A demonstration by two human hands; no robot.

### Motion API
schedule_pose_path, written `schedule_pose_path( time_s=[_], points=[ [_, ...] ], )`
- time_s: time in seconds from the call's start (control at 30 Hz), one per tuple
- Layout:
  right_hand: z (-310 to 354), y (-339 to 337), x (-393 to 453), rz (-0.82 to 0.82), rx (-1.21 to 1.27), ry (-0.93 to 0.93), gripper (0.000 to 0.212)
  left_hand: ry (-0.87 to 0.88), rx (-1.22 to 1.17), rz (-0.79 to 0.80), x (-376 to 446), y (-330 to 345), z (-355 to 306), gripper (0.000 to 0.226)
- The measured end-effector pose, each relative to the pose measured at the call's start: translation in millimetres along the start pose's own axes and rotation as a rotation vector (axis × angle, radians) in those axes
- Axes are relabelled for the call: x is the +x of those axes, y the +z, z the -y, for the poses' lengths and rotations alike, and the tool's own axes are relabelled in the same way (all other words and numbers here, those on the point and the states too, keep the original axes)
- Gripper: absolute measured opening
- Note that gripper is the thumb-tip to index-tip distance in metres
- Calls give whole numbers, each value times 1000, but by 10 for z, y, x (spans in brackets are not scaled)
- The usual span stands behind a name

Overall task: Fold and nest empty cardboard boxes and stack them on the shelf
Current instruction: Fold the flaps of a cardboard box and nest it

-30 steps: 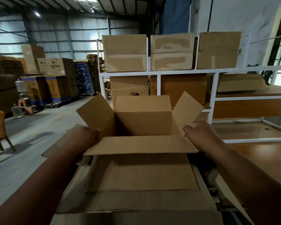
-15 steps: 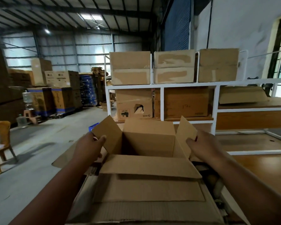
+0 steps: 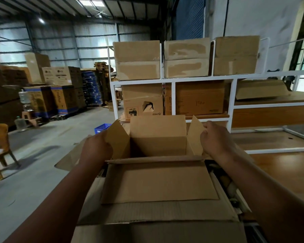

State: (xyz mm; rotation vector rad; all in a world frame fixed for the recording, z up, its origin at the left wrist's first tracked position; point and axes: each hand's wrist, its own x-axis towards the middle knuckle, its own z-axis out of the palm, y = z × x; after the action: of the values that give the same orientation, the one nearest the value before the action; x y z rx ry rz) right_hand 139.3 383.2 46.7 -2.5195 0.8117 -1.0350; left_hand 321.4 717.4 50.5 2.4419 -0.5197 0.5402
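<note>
We held an open cardboard box [image 3: 158, 142] in front of us with both hands, and every place below is given from that box. Our left hand [image 3: 96, 149] gripped its left side flap [image 3: 118, 139], fingers curled around the flap's outer edge. Our right hand [image 3: 216, 139] pinched the right side flap [image 3: 195, 135], thumb and fingers closed on its near edge. Both side flaps stood tilted upward, the far flap [image 3: 157, 126] stood upright, and the near flap [image 3: 159, 183] lay folded down toward us. The box interior looked empty.

The box sat on top of a larger carton [image 3: 147, 213], whose corrugated top panel showed just below the near flap. To the right of the box lay a wooden surface [image 3: 288, 174].

Beyond the box stood the white shelf [image 3: 172, 79]. On its top level sat three stacks of brown boxes [image 3: 186, 57], side by side. On the level under them, directly behind our box, were a printed carton with a torn hole [image 3: 142, 106] and a darker brown carton [image 3: 198, 98] just beside it. Farther right on the shelf lay a flattened piece of cardboard [image 3: 260, 89].

To the left of the box we saw a concrete floor [image 3: 33, 172], a small blue crate [image 3: 102, 128] near the left flap, a plastic chair [image 3: 0, 148] well off to the left, and stacked printed cartons [image 3: 60, 88] far behind.
</note>
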Motion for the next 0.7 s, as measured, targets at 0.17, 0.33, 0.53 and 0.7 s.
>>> schedule_pose_path(
  time_s=[0.17,0.33,0.53,0.7],
  points=[
    [-336,-18,-80,-3,-3,172,30,-123,191,118,-5,45,339,17],
    [-624,189,-191,35,-183,271,29,-98,279,172,-37,173,670,28],
    [-651,215,-367,58,-346,246,31,-140,346,231,-363,134,553,37],
    [-632,121,-335,103,-351,285,38,-138,344,252,-331,66,516,42]
  ],
)
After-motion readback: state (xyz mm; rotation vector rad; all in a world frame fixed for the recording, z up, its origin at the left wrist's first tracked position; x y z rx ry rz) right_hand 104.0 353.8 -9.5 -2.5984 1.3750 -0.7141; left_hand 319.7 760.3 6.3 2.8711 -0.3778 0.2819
